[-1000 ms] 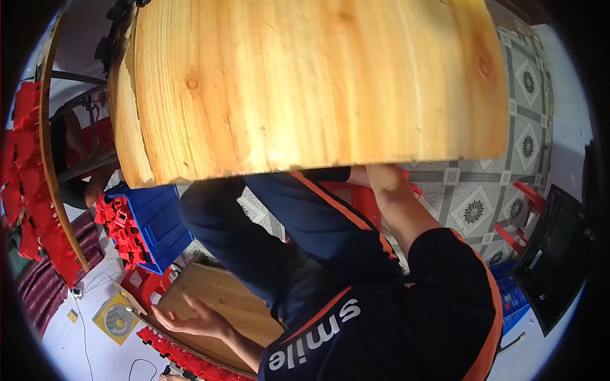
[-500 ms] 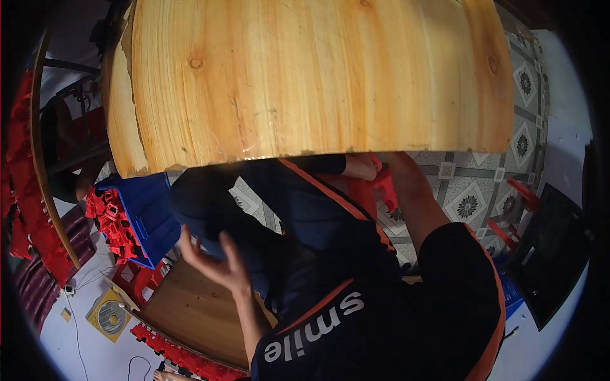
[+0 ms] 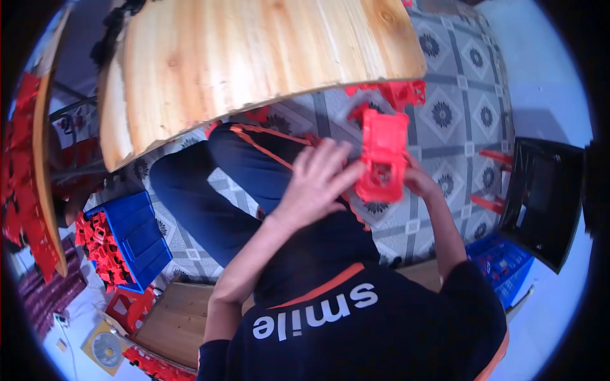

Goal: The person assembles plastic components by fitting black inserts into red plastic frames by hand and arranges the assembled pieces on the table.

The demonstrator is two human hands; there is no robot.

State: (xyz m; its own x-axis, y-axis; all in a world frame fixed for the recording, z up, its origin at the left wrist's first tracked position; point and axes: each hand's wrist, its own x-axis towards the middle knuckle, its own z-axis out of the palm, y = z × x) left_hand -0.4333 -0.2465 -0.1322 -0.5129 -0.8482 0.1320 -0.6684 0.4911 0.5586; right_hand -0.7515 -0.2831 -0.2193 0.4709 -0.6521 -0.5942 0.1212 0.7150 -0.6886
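A red plastic frame-like part (image 3: 384, 136), with a rectangular upper section and an opening lower down, is held up over the floor to the right of my legs. My right hand (image 3: 418, 179) grips its right edge, the fingers partly hidden behind it. At its left side is my left hand (image 3: 318, 181), slightly blurred, with the fingers spread. One fingertip of that hand reaches the part's edge; whether it presses on it I cannot tell. More red plastic parts (image 3: 403, 94) lie just beyond, by the table's edge.
A wooden table (image 3: 254, 57) spans the front. To the left stands a blue crate (image 3: 136, 235) beside heaped red parts (image 3: 105, 247). A dark screen-like panel (image 3: 543, 197) and another blue crate (image 3: 502, 263) are at the right. Patterned flooring (image 3: 438, 114) shows between.
My right hand has come out from beneath the table's edge with the red part. My left hand has moved up and right to it. The view has shifted, revealing more floor.
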